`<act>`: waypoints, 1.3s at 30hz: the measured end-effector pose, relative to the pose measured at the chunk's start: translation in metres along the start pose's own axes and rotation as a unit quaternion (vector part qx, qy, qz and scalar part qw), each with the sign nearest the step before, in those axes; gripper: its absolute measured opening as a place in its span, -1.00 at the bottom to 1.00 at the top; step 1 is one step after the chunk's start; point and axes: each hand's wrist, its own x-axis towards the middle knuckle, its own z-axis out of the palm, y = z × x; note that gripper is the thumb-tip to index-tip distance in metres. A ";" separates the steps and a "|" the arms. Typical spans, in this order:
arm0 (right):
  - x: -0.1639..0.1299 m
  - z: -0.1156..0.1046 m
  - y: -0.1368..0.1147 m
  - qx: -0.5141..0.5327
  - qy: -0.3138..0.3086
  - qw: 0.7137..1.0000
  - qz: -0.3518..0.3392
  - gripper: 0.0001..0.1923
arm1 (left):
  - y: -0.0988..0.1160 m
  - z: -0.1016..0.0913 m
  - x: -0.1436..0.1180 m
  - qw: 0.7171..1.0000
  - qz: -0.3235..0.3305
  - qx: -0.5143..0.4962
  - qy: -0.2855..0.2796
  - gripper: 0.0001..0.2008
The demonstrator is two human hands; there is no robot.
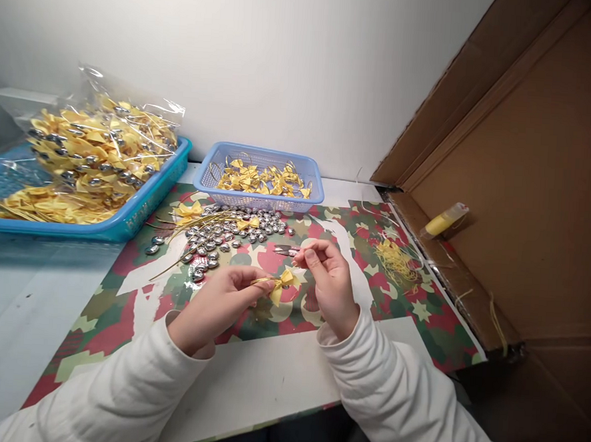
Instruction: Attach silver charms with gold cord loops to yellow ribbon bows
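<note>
Camouflage-patterned paper (399,324) covers my table — above it my left hand (217,306) pinches a yellow ribbon bow (282,281) by its gold tie, while my right hand (328,280) holds small snips (286,250) closed in its fingers beside the bow.

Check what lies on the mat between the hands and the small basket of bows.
Head view: a scatter of silver beads and small snips lie between the hands and the small basket.

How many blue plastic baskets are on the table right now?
2. A large blue tray at far left holding bagged yellow bows, and a small blue basket at the back centre with loose bows. The view's edge may hide others.
</note>
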 end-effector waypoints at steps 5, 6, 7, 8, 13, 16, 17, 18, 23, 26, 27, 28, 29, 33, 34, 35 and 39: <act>0.000 0.001 -0.001 -0.002 -0.001 1.000 0.005 -0.75 | 0.000 0.000 0.001 1.000 -0.027 -0.013 0.005 -0.73; 0.000 0.001 -0.001 -0.001 -0.002 1.000 0.005 -0.75 | 0.000 0.000 0.001 1.000 -0.028 -0.014 0.004 -0.73; 0.000 0.001 -0.001 0.000 -0.002 1.000 0.003 -0.74 | -0.001 0.001 0.000 1.000 -0.023 -0.013 0.003 -0.74; 0.000 0.001 -0.002 0.000 -0.004 1.000 -0.001 -0.74 | -0.001 0.001 0.000 1.000 -0.017 -0.008 0.004 -0.74; -0.005 0.001 -0.004 -0.018 -0.022 0.999 -0.042 -0.74 | -0.004 0.005 -0.004 0.995 0.043 0.079 0.038 -0.80; -0.007 0.001 -0.004 -0.029 -0.033 0.997 -0.056 -0.76 | -0.005 0.006 -0.004 0.981 0.097 0.153 0.064 -0.80; -0.008 0.001 -0.004 -0.031 -0.039 0.997 -0.058 -0.77 | -0.006 0.005 -0.003 0.975 0.110 0.182 0.064 -0.80; -0.008 0.001 -0.004 -0.032 -0.045 0.997 -0.061 -0.78 | -0.006 0.005 -0.002 0.968 0.122 0.212 0.061 -0.80; -0.011 0.001 -0.002 -0.034 -0.070 0.995 -0.070 -0.86 | -0.012 0.002 0.004 0.914 0.193 0.351 0.072 -0.79; -0.012 0.000 -0.001 -0.051 -0.083 0.993 -0.072 -0.86 | -0.018 -0.001 0.008 0.884 0.243 0.393 0.065 -0.77; -0.012 0.001 -0.001 -0.060 -0.085 0.992 -0.070 -0.86 | -0.019 -0.002 0.009 0.877 0.259 0.400 0.056 -0.77; -0.012 0.001 -0.001 -0.068 -0.087 0.992 -0.067 -0.87 | -0.020 -0.004 0.009 0.872 0.274 0.404 0.044 -0.77; -0.012 0.001 -0.001 -0.074 -0.087 0.992 -0.062 -0.87 | -0.020 -0.006 0.010 0.868 0.286 0.405 0.031 -0.77; -0.010 0.002 0.000 -0.065 -0.096 0.991 -0.060 -0.89 | -0.016 -0.012 0.009 0.879 0.310 0.363 -0.010 -0.53; -0.010 0.002 0.000 -0.061 -0.099 0.991 -0.063 -0.90 | -0.014 -0.012 0.008 0.890 0.305 0.337 -0.019 -0.51; -0.010 0.002 0.000 -0.060 -0.101 0.991 -0.067 -0.90 | -0.012 -0.012 0.007 0.905 0.295 0.304 -0.028 -0.53; -0.010 0.003 -0.001 -0.085 -0.096 0.988 -0.082 -0.91 | -0.006 -0.007 0.006 0.962 0.223 0.157 -0.026 -0.69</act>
